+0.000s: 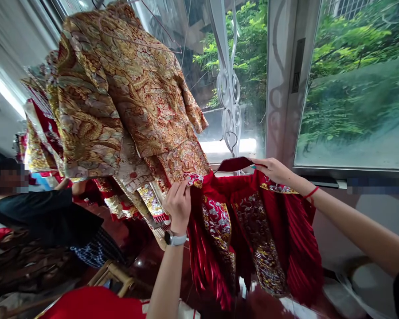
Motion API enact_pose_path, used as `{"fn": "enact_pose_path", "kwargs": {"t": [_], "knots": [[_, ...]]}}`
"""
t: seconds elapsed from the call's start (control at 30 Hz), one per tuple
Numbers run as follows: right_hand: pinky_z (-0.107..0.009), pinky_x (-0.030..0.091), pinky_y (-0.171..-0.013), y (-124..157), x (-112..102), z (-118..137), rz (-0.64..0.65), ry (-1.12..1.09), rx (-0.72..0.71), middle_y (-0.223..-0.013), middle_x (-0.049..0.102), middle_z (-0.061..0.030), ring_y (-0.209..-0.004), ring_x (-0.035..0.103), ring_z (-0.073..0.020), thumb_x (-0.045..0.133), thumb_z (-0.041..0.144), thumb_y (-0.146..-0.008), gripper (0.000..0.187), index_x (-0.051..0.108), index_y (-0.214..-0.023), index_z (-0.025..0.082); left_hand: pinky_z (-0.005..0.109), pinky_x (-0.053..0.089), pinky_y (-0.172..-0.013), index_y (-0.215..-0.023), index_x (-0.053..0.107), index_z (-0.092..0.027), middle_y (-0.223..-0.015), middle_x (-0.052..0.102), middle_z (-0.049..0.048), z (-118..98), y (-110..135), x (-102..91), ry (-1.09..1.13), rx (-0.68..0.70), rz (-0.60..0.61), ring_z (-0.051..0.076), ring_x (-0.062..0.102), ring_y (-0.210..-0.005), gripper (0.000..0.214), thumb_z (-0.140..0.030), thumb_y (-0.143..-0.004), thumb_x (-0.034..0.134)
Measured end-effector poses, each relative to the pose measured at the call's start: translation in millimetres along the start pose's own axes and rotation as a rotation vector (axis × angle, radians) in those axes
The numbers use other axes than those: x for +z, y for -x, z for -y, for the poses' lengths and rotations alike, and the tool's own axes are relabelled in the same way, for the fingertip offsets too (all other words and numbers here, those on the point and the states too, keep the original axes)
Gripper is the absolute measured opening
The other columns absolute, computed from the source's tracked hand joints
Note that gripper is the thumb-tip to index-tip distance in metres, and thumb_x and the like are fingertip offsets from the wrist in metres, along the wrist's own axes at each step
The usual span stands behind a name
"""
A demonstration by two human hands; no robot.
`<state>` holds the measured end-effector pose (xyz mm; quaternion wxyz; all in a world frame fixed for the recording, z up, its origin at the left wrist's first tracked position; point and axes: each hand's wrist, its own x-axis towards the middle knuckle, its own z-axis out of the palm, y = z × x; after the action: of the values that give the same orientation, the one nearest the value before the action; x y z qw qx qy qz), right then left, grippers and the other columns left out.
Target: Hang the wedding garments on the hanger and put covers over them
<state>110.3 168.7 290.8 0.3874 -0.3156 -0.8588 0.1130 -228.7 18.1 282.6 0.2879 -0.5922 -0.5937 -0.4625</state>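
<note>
A red pleated skirt [299, 248] with embroidered gold and silver panels hangs spread between my hands. My left hand [177, 201], with a watch on its wrist, is closed on the left end of the skirt's waistband. At the other end my right hand [269, 169] pinches the tip of a dark red hanger [234, 164], close against the waistband. The hanger's metal hook stands up in front of the window. How the hanger's left end meets the skirt is hidden.
Gold embroidered jackets [146, 93] hang at upper left, with more embroidered garments behind. A person in dark clothes [46, 217] is at the left, one arm reaching toward the garments. A wooden chair [115, 277] stands below. A window frame [282, 110] rises behind the hanger.
</note>
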Motion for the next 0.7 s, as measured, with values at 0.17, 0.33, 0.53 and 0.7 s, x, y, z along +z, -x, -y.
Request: {"fn": "enact_pose_path", "kwargs": {"t": [0.17, 0.33, 0.53, 0.7], "knots": [[-0.046, 0.052, -0.096, -2, 8, -10, -0.050, -0.052, -0.006, -0.121, 0.069, -0.0088, -0.108, 0.067, -0.0320, 0.048, 0.035, -0.094, 0.043, 0.061, -0.133, 0.023, 0.032, 0.046, -0.072, -0.115, 0.068, -0.022, -0.090, 0.063, 0.0099, -12, 55, -2.2, 0.006, -0.121, 0.186, 0.022, 0.061, -0.081, 0.034, -0.033, -0.097, 0.042], [-0.044, 0.052, -0.097, -8, 6, -20, 0.005, -0.117, -0.027, -0.120, 0.070, -0.0070, -0.110, 0.067, -0.0300, 0.049, 0.035, -0.093, 0.044, 0.061, -0.134, 0.023, 0.039, 0.046, -0.096, -0.123, 0.059, -0.020, -0.114, 0.057, 0.0123, 0, 42, -1.9, 0.203, -0.230, 0.137, 0.025, 0.056, -0.108, 0.037, -0.037, -0.091, 0.050], [-0.043, 0.053, -0.095, -7, 10, -23, 0.002, -0.134, -0.009, -0.124, 0.068, -0.0088, -0.111, 0.066, -0.0302, 0.048, 0.039, -0.093, 0.046, 0.061, -0.133, 0.020, 0.036, 0.042, -0.105, -0.128, 0.057, -0.022, -0.136, 0.057, 0.0102, 35, -18, 7.6, 0.704, -0.441, 0.651, 0.025, 0.055, -0.122, 0.047, -0.042, -0.086, 0.056], [-0.041, 0.053, -0.094, -10, 9, -19, 0.016, -0.145, -0.004, -0.120, 0.070, -0.0085, -0.109, 0.067, -0.0288, 0.049, 0.039, -0.092, 0.045, 0.064, -0.131, 0.020, 0.037, 0.044, -0.103, -0.126, 0.062, -0.019, -0.130, 0.064, 0.0114, 25, -46, 23.5, 0.700, -0.244, 0.820, 0.027, 0.059, -0.118, 0.054, -0.044, -0.079, 0.066]]}}
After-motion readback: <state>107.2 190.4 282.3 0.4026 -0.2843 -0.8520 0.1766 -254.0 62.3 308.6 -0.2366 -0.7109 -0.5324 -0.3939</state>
